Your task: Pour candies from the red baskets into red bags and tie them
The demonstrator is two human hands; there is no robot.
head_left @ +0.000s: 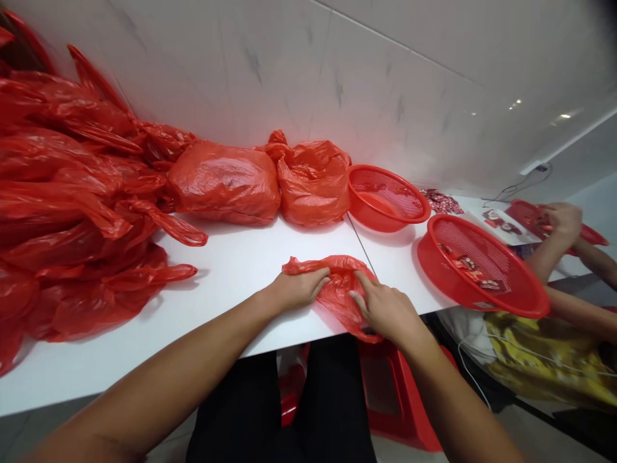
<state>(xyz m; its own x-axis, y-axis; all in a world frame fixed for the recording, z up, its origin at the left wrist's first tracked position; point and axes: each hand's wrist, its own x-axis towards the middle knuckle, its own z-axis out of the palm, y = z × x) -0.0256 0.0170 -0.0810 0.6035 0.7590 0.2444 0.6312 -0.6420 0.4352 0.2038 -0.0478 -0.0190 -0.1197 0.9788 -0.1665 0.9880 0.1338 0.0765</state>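
A crumpled red plastic bag (340, 289) lies at the front edge of the white table, its mouth spread between my hands. My left hand (303, 287) is closed on the bag's left rim, thumb against the film. On the other side, my right hand (383, 305) grips the right rim, with its thumb and index finger reaching inward over the bag. A small dark spot shows under the right hand; I cannot tell what it is. The inside of the bag is mostly folded film.
Filled red bags (226, 183) and an open-topped red bag (313, 183) stand along the wall. More bags (72, 193) pile up at left. A red colander (385, 199) and another holding small packets (482, 270) stand right. Beyond, a co-worker's hand (563, 220) is over a red basket.
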